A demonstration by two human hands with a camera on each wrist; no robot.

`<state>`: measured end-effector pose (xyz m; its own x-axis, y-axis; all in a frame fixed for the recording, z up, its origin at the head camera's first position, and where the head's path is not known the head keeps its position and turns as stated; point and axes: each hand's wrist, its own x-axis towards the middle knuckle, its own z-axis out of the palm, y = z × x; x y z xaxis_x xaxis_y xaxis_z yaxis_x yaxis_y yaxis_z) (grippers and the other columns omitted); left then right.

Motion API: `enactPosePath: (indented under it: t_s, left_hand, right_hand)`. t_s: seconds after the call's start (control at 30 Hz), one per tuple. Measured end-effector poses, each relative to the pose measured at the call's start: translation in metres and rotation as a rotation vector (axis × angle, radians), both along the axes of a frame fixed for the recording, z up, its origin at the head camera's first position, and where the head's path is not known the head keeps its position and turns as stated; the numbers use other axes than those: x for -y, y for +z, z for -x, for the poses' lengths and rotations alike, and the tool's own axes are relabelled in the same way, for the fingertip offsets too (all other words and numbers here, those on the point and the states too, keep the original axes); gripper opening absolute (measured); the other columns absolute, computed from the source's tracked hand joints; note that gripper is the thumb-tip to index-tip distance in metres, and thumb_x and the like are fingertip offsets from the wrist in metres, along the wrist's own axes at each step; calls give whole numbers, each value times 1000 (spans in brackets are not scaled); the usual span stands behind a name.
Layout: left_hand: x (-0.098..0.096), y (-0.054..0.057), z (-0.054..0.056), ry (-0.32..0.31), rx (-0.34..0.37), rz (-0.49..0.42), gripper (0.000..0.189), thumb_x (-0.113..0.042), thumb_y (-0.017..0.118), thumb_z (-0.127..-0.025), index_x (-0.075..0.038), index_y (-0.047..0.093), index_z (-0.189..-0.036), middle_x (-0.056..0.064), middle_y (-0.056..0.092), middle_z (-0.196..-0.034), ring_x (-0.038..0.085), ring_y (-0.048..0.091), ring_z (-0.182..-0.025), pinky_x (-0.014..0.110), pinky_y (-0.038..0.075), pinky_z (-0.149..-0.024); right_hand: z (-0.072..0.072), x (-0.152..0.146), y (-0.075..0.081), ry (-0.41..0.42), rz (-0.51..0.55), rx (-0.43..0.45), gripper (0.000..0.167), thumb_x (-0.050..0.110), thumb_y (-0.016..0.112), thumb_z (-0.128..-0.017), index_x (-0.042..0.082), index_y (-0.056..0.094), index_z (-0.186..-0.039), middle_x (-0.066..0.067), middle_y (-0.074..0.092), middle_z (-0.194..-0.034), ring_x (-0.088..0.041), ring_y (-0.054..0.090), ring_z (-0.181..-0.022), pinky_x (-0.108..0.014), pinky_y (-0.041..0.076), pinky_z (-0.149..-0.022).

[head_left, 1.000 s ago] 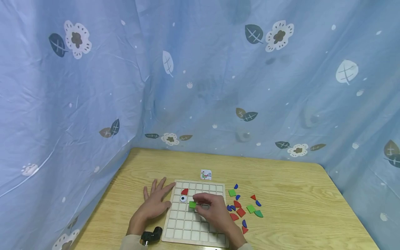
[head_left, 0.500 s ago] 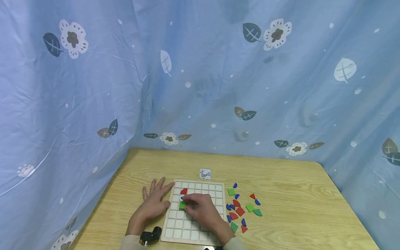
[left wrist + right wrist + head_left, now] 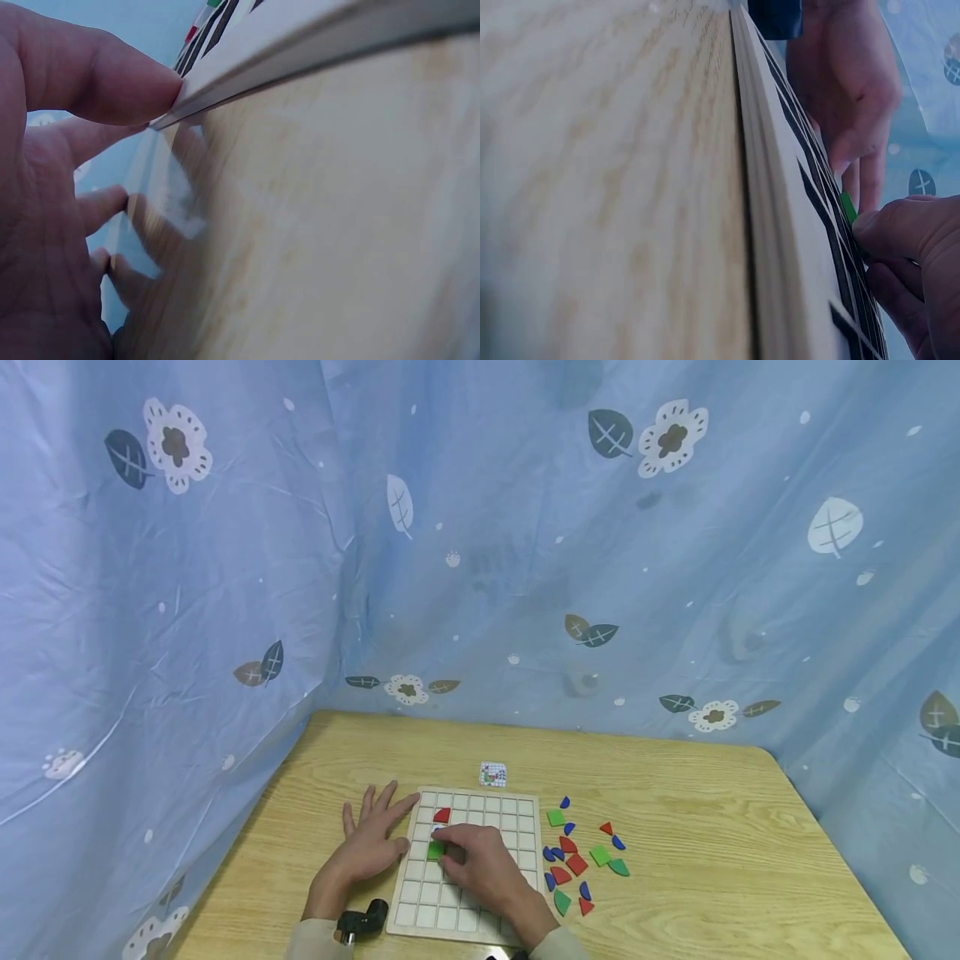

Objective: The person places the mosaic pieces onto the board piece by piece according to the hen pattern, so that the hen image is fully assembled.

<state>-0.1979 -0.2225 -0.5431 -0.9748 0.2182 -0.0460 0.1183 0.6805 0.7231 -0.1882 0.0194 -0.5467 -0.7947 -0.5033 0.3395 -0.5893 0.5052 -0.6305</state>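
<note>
blue flowered curtain [image 3: 480,610] hangs behind our wooden worktop [image 3: 712,843]. our left hand [image 3: 367,853] lies with fingers spread, thumb and forefinger touching the left edge of the gridded board [image 3: 448,922]. our right hand [image 3: 483,864] pinches a green square [image 3: 434,852] at the board's left part, near a red piece [image 3: 442,815]; coloured shapes [image 3: 577,863] lie to the right.

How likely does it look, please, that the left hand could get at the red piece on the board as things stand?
Probably yes: the left hand is at the left edge of the board, and only bare cells seem to separate it from the red piece; the right hand is nearer the person.
</note>
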Motion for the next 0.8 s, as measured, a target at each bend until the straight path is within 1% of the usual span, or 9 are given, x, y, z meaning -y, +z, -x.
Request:
enactPosePath:
  t_s: [0.13, 0.37, 0.53, 0.67, 0.8]
  left_hand:
    - [0, -1, 0, 2, -17, -14, 76, -10, 64, -91, -14, 50, -166, 27, 15, -182, 57, -9, -167, 78, -26, -120]
    - [0, 1, 0, -5, 9, 14, 75, -9, 64, -95, -17, 48, -168, 24, 12, -183, 53, -12, -168, 77, -28, -120]
    - [0, 1, 0, -4, 9, 19, 75, -10, 64, -95, -18, 48, -168, 23, 12, -183, 53, -12, -168, 77, -27, -120]
    - [0, 2, 0, -5, 6, 21, 75, -10, 64, -95, -17, 48, -168, 24, 12, -183, 53, -11, -168, 77, -27, -120]
    - [0, 1, -1, -4, 3, 23, 75, -10, 64, -95, -16, 48, -168, 24, 13, -183, 54, -11, -168, 78, -27, -120]
  right_hand:
    - [-1, 1, 0, -12, -2, -16, 30, 5, 85, -93, 10, 83, -122, 2, 83, -120, -7, 77, -112, -28, 63, -98]
    - [-1, 2, -2, -23, -4, -19, 30, 5, 84, -93, 10, 83, -122, 2, 83, -121, -7, 77, -113, -28, 63, -98]
    - [-2, 1, -3, -31, 7, -20, 30, 4, 84, -93, 11, 83, -122, 2, 83, -121, -7, 76, -112, -28, 63, -97]
    - [-1, 0, -3, -22, 26, -5, 31, 3, 83, -93, 10, 82, -123, 2, 83, -121, -6, 76, -112, -27, 63, -95]
    - [-2, -1, -3, -10, 28, -2, 32, 4, 84, -92, 10, 82, -123, 1, 83, -122, -7, 76, -113, -28, 63, -95]
